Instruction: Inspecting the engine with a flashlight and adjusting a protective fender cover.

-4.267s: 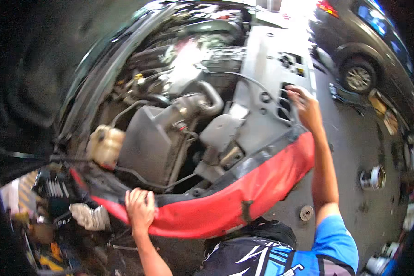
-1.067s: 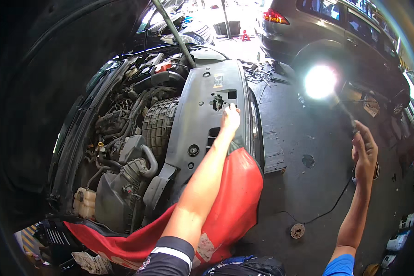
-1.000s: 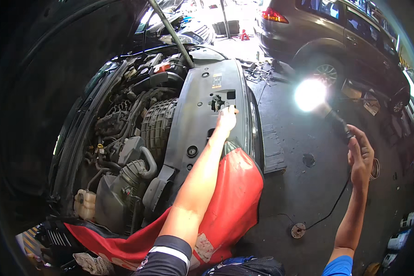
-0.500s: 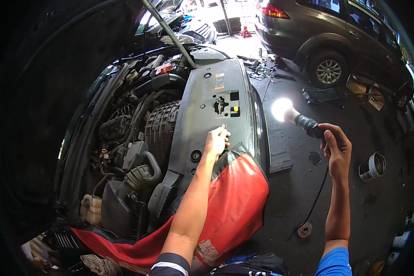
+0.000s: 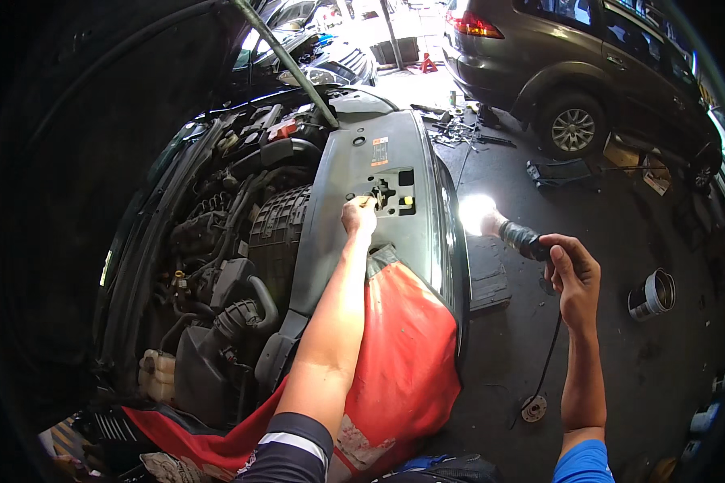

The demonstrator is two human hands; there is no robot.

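A lit bulb lamp [image 5: 519,237] with a dark wrapped handle is gripped in my right hand [image 5: 578,278], its glowing end turned left toward the car's front. A black cord hangs from it toward the floor. My left hand [image 5: 358,217] reaches over the grey radiator cover panel [image 5: 326,233], fingers pinched together beside the hood latch opening [image 5: 385,193]. What the fingertips hold, if anything, is too small to make out. A yellow piece [image 5: 408,201] shows at the right of the opening. Below the hand, a red fender cover [image 5: 411,338] drapes over the car's front.
The engine bay [image 5: 242,201] lies open at left, with a prop rod [image 5: 286,60] rising beyond the panel. A brown vehicle [image 5: 572,72] stands at far right. On the floor are a bucket [image 5: 651,295], a round metal disc [image 5: 533,408] and scattered tools [image 5: 459,133].
My left hand has moved forward and left along the panel, up beside the latch opening. The lamp and my right hand have shifted slightly left and nearer.
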